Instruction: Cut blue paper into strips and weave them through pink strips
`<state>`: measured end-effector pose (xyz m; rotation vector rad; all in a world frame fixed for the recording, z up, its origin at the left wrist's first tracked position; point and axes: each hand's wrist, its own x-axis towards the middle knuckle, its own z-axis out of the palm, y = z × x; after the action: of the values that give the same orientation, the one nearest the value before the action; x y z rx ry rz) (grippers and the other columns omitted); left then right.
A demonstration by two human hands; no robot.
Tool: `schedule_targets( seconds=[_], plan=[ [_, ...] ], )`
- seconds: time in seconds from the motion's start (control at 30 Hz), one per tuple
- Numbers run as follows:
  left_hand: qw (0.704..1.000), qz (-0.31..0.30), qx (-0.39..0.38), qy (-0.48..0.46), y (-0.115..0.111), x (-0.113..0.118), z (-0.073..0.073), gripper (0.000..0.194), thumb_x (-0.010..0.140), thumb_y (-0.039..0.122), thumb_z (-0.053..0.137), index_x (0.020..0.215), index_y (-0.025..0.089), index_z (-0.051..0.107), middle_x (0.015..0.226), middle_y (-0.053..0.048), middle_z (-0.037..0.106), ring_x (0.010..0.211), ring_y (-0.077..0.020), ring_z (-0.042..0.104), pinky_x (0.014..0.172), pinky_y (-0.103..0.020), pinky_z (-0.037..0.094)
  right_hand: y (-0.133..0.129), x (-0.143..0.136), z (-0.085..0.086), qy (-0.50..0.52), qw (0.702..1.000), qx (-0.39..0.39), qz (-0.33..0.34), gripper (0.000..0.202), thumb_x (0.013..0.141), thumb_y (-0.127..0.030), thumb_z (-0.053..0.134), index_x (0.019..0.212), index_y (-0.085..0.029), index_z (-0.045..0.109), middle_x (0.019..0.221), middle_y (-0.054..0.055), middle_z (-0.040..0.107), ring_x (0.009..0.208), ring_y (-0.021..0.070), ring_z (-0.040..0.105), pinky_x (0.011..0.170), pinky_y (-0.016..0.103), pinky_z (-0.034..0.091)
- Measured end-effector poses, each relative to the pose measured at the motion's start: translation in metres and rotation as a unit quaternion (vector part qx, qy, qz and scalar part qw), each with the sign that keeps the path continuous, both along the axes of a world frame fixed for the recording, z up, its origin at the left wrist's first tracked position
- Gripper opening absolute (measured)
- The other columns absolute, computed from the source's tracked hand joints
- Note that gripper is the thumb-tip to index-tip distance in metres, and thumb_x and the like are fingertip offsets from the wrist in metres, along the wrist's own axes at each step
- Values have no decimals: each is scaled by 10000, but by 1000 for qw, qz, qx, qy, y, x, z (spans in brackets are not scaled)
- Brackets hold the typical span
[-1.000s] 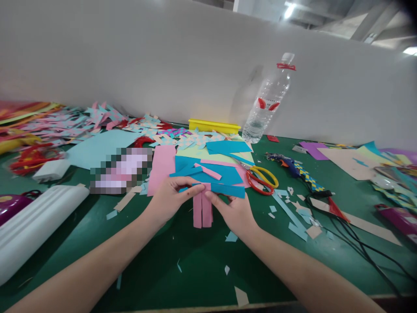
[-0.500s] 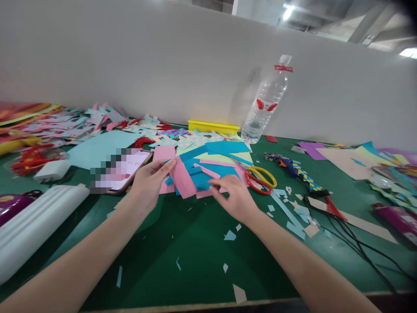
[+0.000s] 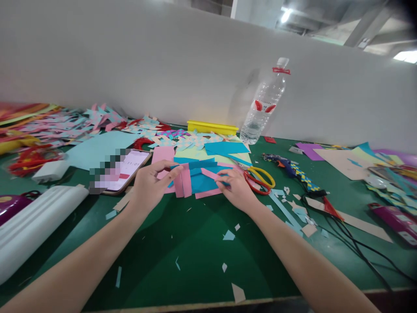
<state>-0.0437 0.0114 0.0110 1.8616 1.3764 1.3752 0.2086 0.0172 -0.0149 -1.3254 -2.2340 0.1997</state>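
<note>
Pink paper strips (image 3: 183, 182) hang upright from the pinched thumb and fingers of my left hand (image 3: 153, 182), crossing a blue strip. My right hand (image 3: 237, 189) has its fingertips closed on the right end of a narrow pink strip (image 3: 209, 173). That strip lies slanted over blue paper (image 3: 203, 184) between the hands. Behind are a pale yellow sheet (image 3: 192, 154) and another blue piece (image 3: 226, 148). Scissors (image 3: 265, 178) with yellow and red handles rest just right of my right hand.
A tilted bottle (image 3: 265, 104) leans at the grey partition (image 3: 146, 56). On the left are a phone (image 3: 130, 171), a white charger (image 3: 50, 171) and a long white object (image 3: 39, 221). Paper scraps and black cords (image 3: 355, 245) lie on the right.
My right hand's fingers have closed on the narrow pink strip. In my left hand, the pink paper now stands more upright, as separate strips, with the blue strip across it.
</note>
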Motion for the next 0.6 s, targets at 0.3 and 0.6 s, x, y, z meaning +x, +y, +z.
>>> schedule_targets(
  seconds=[0.3, 0.6],
  plan=[
    [1000, -4, 12, 11, -3, 3, 2, 190, 820, 373, 623, 851, 203, 700, 861, -25, 690, 808, -185, 605, 718, -259, 465, -3, 6, 10, 103, 988, 109, -28, 262, 883, -181, 450, 1038, -225, 657, 1069, 62, 664, 1071, 230, 573, 995, 439, 393],
    [999, -12, 38, 30, -6, 3, 2, 155, 824, 358, 621, 845, 222, 692, 855, -11, 696, 812, -181, 614, 766, -269, 469, 4, 6, -4, -25, 998, 57, 0, 164, 833, -234, 537, 892, -254, 689, 1059, 21, 682, 1098, 224, 569, 1130, 537, 147]
  ],
)
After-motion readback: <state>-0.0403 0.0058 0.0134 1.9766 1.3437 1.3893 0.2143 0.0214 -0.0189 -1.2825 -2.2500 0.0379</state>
